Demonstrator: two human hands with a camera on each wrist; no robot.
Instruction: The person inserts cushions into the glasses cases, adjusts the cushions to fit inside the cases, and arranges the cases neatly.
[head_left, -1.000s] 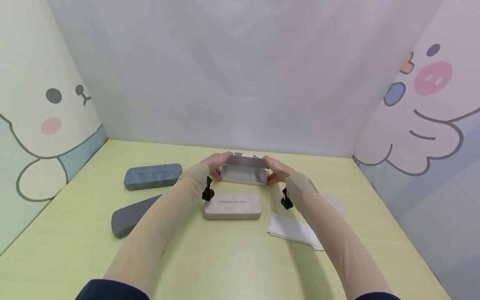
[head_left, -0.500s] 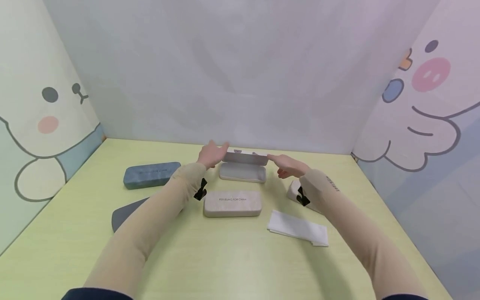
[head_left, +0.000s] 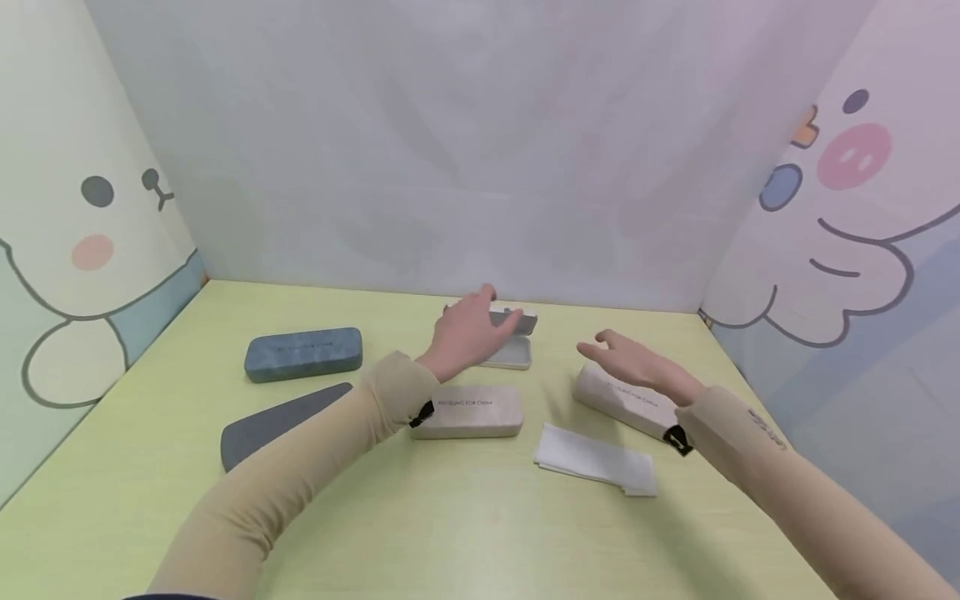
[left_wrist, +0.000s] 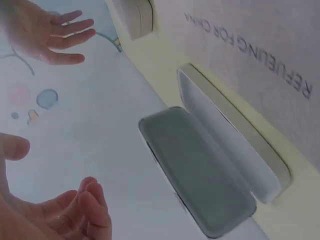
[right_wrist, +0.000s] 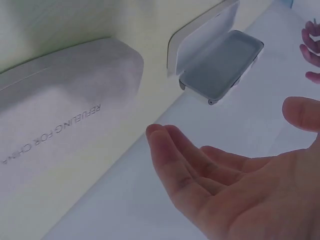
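A pale glasses case [head_left: 513,355] stands open at the back of the table, its grey-lined lid raised. The left wrist view shows the whole hollow of this case [left_wrist: 200,165], with nothing inside. My left hand [head_left: 468,335] hovers in front of it, covering its left part in the head view, fingers relaxed and holding nothing. To the right, my right hand [head_left: 632,362] hangs with loose fingers over a closed beige glasses case [head_left: 628,400] lettered "REFUELING FOR CHINA", gripping nothing. Another closed beige glasses case [head_left: 480,414] lies at the middle, partly behind the left wrist.
A folded white cloth [head_left: 596,461] lies right of centre. On the left are a blue glasses case [head_left: 303,353] and a dark grey case [head_left: 277,423], the latter partly hidden by the left sleeve. A pale curtain [head_left: 450,167] closes off the table's back edge.
Both hands have come off the open glasses case, which stays open. My left hand has moved right, across its front; my right hand has drawn back to the right, over the beige case.
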